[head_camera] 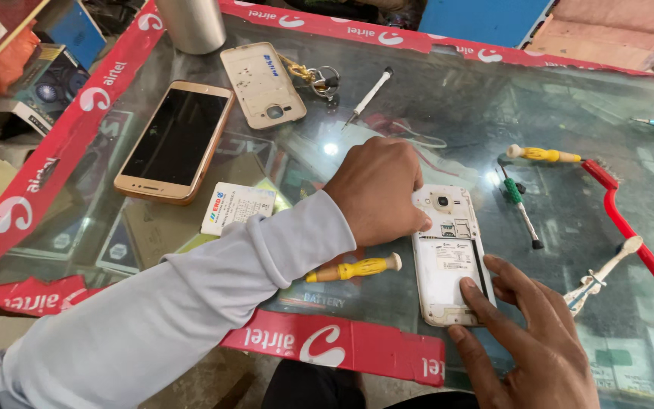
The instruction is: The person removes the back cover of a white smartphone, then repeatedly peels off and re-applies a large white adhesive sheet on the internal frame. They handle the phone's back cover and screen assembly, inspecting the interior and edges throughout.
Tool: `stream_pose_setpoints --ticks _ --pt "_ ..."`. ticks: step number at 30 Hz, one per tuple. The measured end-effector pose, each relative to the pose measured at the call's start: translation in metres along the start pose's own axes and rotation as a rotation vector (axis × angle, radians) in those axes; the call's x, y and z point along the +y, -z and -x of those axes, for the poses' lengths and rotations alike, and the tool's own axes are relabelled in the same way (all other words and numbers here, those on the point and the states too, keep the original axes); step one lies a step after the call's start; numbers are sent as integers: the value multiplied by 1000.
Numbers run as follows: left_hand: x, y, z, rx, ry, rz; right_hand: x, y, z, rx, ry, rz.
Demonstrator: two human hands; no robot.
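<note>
Item: opened white phone (448, 254), our left hand (378, 189) curled shut against its top, apparently holding nothing. Our right hand (527, 333) presses open fingers on its battery bay; we risk it sliding on the glass table (433, 98)

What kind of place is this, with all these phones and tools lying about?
Most likely a small phone repair counter. An opened white phone lies under both hands, small screwdrivers such as the yellow-handled one are scattered on the glass counter, and a removed back cover lies nearby.
</note>
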State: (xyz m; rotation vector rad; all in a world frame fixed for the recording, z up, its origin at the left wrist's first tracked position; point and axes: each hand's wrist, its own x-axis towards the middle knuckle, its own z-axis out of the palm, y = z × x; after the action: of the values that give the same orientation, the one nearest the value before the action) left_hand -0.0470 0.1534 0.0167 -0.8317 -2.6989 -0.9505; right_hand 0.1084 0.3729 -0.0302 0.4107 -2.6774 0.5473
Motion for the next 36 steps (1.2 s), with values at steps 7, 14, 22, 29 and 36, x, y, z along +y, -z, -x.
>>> stream_pose_setpoints --ticks 7,14,22,29,36 --pt "-6 3 -4 -113 85 31 10 -6 1 -15 -24 13" --pt "-14 1 -6 -134 122 84 12 -7 1 -14 -65 -13" --pt "-21 -3 -10 -134 164 75 10 0 -5 -54 -83 72" --pt "-35 -15 -18 205 140 252 -15 7 -4 125 -325 -195" --pt "-26 -8 -11 458 -65 300 -41 13 -4 307 -312 -212"
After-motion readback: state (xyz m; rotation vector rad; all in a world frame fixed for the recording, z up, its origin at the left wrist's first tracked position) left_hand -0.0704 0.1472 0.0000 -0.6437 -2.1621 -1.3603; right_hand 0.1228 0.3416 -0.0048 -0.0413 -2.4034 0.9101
